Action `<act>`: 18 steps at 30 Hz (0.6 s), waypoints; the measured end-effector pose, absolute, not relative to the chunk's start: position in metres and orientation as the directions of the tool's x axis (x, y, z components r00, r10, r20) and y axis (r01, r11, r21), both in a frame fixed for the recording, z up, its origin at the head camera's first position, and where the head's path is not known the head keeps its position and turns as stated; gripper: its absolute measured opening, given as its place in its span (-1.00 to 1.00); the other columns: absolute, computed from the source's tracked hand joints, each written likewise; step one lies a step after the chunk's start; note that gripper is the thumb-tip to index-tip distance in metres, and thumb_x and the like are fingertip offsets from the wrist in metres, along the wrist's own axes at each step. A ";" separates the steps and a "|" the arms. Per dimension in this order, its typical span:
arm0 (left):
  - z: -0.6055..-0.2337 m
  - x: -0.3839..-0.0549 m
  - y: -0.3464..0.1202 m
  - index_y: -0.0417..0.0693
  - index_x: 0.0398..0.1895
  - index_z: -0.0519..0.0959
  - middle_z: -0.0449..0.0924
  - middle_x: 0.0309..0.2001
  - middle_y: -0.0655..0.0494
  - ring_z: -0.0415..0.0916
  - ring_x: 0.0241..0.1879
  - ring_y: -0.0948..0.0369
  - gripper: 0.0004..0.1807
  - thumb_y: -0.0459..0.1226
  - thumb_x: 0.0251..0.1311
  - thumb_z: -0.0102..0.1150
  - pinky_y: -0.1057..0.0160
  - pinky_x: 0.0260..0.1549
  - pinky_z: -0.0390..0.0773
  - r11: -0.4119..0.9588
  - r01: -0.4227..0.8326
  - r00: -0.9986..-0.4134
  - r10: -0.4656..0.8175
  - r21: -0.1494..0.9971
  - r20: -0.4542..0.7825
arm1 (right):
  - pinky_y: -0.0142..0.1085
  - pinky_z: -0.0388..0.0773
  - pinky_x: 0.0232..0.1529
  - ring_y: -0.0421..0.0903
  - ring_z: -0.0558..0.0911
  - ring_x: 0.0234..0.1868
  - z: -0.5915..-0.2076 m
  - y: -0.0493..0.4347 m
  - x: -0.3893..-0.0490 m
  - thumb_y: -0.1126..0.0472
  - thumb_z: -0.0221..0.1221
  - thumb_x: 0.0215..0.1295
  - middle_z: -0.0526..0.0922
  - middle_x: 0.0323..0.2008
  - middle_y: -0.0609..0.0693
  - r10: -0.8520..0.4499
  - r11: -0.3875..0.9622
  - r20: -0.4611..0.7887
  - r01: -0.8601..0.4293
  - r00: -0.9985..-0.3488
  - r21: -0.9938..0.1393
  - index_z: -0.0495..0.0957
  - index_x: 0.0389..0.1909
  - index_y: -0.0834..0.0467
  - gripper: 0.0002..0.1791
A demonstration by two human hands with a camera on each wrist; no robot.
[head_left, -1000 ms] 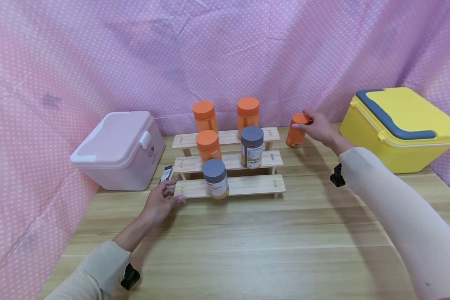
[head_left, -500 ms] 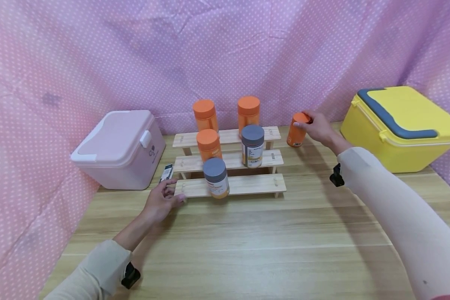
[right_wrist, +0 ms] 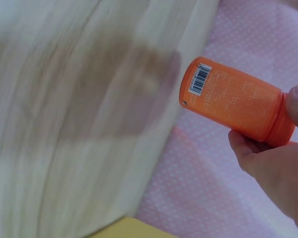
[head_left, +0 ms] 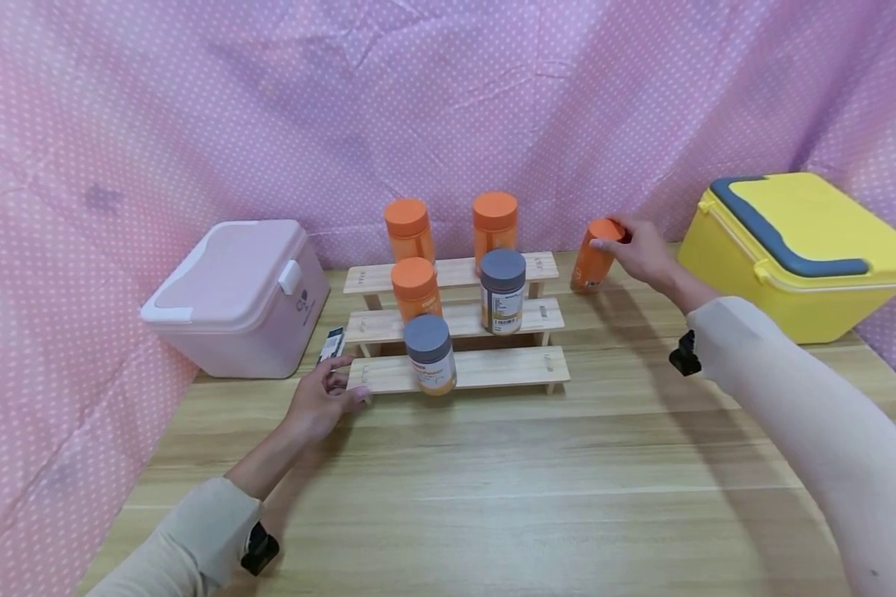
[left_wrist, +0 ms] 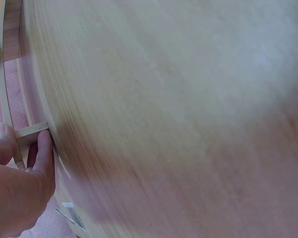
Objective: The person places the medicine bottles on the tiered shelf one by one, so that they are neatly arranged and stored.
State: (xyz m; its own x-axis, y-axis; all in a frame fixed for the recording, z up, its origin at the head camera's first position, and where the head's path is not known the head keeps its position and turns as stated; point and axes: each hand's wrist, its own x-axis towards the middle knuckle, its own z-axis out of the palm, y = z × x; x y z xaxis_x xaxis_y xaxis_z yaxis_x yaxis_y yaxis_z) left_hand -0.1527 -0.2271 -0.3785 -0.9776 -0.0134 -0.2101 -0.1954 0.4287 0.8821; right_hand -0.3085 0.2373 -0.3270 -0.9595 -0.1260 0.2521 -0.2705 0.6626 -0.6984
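Observation:
My right hand (head_left: 644,253) grips an orange bottle (head_left: 593,257) by its cap end, right of the rack; it leans, top toward the hand. In the right wrist view the bottle's barcode side (right_wrist: 228,96) shows, with thumb and fingers around the cap. My left hand (head_left: 319,404) holds the left end of the lowest tier of a wooden three-step rack (head_left: 508,368); in the left wrist view its fingers (left_wrist: 45,153) pinch the board and its leg. On the rack stand orange-capped bottles (head_left: 415,286) and grey-capped ones (head_left: 429,352).
A pale pink lidded box (head_left: 242,298) stands left of the rack. To the right is a yellow box (head_left: 799,257) with a grey handle. A small printed card or packet (head_left: 332,345) lies by the rack's left end. A pink dotted curtain (head_left: 448,108) hangs behind the table.
The bottle in my right hand has tilted, its top moving slightly right and up along with the hand. My left hand and the rack have stayed in place.

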 end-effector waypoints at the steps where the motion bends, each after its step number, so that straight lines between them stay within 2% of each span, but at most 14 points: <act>1: -0.379 -0.153 -0.227 -0.23 0.38 0.18 0.55 -0.03 -0.23 0.60 -0.19 0.16 -0.29 -0.36 0.21 0.26 0.38 -0.25 0.63 0.444 -0.192 -0.978 -0.015 0.875 -0.207 | -0.48 0.33 -0.36 -0.01 0.42 -0.26 -0.324 0.238 -0.305 0.11 0.17 0.37 0.54 -0.12 0.27 -0.127 0.666 0.271 -0.285 -0.954 -0.690 0.45 0.13 0.33 -0.55; 7: -0.380 -0.153 -0.228 -0.21 0.37 0.21 0.56 -0.04 -0.21 0.59 -0.19 0.17 -0.32 -0.34 0.22 0.25 0.42 -0.27 0.61 0.467 -0.182 -0.980 -0.017 0.865 -0.197 | -0.58 0.36 -0.31 -0.16 0.46 -0.22 -0.310 0.244 -0.281 0.11 0.22 0.32 0.55 -0.06 0.24 -0.146 0.667 0.303 -0.320 -0.942 -0.673 0.44 0.19 0.27 -0.50; 13: -0.380 -0.152 -0.227 -0.26 0.38 0.17 0.55 -0.03 -0.26 0.61 -0.20 0.14 -0.30 -0.39 0.21 0.24 0.33 -0.23 0.65 0.421 -0.176 -0.981 -0.001 0.890 -0.194 | -0.67 0.38 -0.25 -0.36 0.45 -0.19 -0.307 0.249 -0.259 0.14 0.26 0.28 0.55 -0.02 0.18 -0.176 0.653 0.311 -0.347 -0.934 -0.673 0.43 0.21 0.21 -0.49; 18: -0.380 -0.152 -0.227 -0.25 0.38 0.16 0.55 -0.03 -0.24 0.61 -0.20 0.13 -0.30 -0.38 0.21 0.24 0.32 -0.23 0.66 0.420 -0.180 -0.980 -0.001 0.889 -0.197 | -0.71 0.38 -0.21 -0.36 0.44 -0.14 -0.300 0.251 -0.236 0.14 0.27 0.27 0.52 0.06 0.16 -0.191 0.656 0.297 -0.346 -0.936 -0.671 0.41 0.26 0.15 -0.45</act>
